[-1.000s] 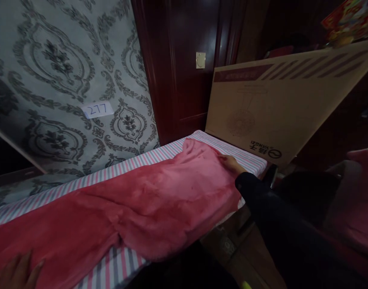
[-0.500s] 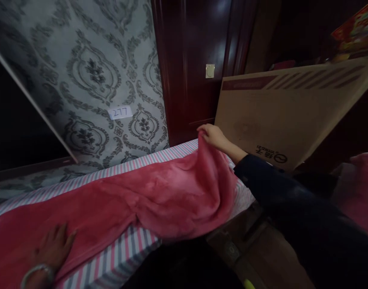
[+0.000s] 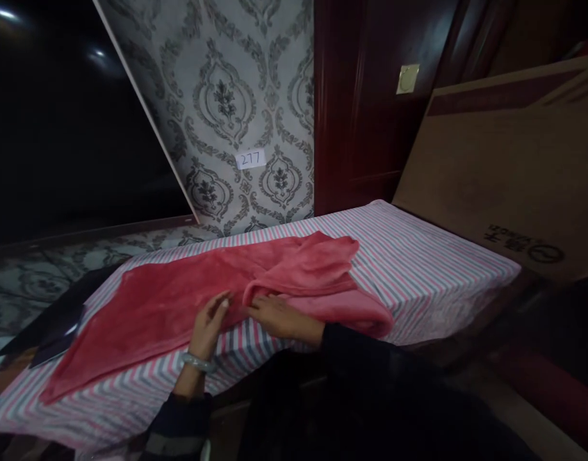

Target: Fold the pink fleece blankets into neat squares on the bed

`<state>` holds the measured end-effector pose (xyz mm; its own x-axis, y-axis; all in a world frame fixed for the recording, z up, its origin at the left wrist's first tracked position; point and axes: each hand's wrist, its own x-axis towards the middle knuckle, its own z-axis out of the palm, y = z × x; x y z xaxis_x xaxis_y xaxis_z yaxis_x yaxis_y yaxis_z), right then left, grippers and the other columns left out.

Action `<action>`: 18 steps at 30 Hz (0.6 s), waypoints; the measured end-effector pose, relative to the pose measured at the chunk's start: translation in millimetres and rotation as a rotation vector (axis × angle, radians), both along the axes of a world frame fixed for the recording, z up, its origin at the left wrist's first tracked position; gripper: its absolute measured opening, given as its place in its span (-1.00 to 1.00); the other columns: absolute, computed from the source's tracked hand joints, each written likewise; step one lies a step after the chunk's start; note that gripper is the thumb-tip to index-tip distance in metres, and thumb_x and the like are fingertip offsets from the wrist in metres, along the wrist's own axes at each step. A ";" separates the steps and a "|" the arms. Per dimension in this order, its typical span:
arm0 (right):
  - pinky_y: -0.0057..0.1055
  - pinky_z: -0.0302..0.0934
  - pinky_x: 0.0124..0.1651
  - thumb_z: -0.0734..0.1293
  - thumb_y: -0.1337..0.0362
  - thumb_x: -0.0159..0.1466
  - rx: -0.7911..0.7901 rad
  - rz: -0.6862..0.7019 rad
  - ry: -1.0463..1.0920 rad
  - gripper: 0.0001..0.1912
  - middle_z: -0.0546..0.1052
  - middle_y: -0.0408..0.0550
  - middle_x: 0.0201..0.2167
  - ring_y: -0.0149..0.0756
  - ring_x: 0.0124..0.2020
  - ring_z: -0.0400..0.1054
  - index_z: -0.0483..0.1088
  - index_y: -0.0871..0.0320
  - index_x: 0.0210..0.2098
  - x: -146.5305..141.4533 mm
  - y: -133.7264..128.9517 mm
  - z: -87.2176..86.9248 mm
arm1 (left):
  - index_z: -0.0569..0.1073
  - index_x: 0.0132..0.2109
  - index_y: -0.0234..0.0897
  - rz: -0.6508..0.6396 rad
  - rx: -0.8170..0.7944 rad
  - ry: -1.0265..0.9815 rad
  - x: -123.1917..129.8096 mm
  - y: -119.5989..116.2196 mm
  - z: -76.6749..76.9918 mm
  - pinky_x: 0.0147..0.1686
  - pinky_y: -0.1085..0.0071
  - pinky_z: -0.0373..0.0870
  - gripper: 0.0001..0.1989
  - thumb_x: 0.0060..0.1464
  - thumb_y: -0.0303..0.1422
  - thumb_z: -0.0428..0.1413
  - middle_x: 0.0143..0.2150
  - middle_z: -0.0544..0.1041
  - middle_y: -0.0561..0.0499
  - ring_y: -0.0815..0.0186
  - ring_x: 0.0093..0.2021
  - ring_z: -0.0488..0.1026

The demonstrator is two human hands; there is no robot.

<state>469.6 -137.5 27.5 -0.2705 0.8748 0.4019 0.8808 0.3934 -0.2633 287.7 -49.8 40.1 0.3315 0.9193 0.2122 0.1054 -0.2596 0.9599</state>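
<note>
A pink-red fleece blanket [image 3: 169,307] lies along a striped cloth-covered table [image 3: 419,256], its right part folded over toward the middle in loose creases. My right hand [image 3: 272,315] grips the edge of the folded-over part near the front, with the fingertips partly hidden under the fabric. Just left of it, my left hand [image 3: 210,323] rests at the blanket's front edge, fingers slightly bent and thumb apart, holding nothing. A pale bangle [image 3: 198,363] circles the left wrist.
A large dark screen [image 3: 82,128] stands at the left against patterned wallpaper. Paper marked 277 [image 3: 250,159] is stuck on the wall. At the right, a big cardboard box [image 3: 505,160] leans by a dark red door [image 3: 371,128]. A dark flat object [image 3: 58,314] lies at the table's left end.
My right hand has carried the blanket's right end leftward and down, folding it over and baring the striped cloth. My left hand has moved right along the blanket. The view has shifted left.
</note>
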 end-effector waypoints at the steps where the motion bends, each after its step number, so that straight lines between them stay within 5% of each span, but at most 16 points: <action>1: -0.27 0.26 0.17 0.31 0.49 0.30 -0.022 -0.009 0.014 -0.52 0.59 -0.03 0.00 -0.16 0.07 0.42 0.48 -0.12 0.11 5.6 -6.9 -3.9 | 0.57 -0.03 -0.30 -0.002 0.014 0.008 1.3 -3.4 -3.2 0.10 0.05 0.47 -0.25 -0.17 0.23 0.25 0.00 0.63 -0.25 -0.03 0.05 0.56; 8: -0.11 0.16 0.22 0.27 0.36 0.37 -0.067 -0.284 0.028 -0.65 0.59 0.05 0.00 -0.02 0.09 0.38 0.50 0.08 0.11 101.8 -51.1 -4.8 | 0.58 -0.08 -0.27 -0.015 0.440 0.136 47.7 -24.5 -4.3 -0.02 0.17 0.51 -0.59 0.20 -0.05 0.06 -0.11 0.65 -0.14 0.13 -0.09 0.58; 13: -0.13 0.19 0.21 0.22 0.39 0.34 -0.016 -0.442 0.093 -0.63 0.53 0.09 0.08 -0.06 0.11 0.35 0.46 0.19 0.10 149.5 -78.0 -27.5 | 0.53 0.00 -0.23 -0.359 0.766 0.283 125.2 -44.4 5.3 0.08 0.18 0.45 -0.75 0.25 -0.34 0.04 -0.04 0.62 -0.11 0.18 0.01 0.53; 18: -0.10 0.25 0.17 0.24 0.37 0.28 0.101 -0.766 0.235 -0.54 0.50 0.20 0.05 -0.01 0.08 0.35 0.39 0.23 0.17 178.3 -98.9 -52.9 | 0.47 0.08 -0.34 -0.615 0.889 0.738 199.2 -58.9 9.0 0.14 0.10 0.36 -0.67 0.17 -0.42 0.12 0.09 0.52 -0.24 0.03 0.12 0.42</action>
<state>647.9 -236.4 -25.5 0.4909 0.7395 0.4606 0.8414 -0.2654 -0.4707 486.8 -108.7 49.0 0.9428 0.2171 0.2529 0.1675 -0.9646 0.2036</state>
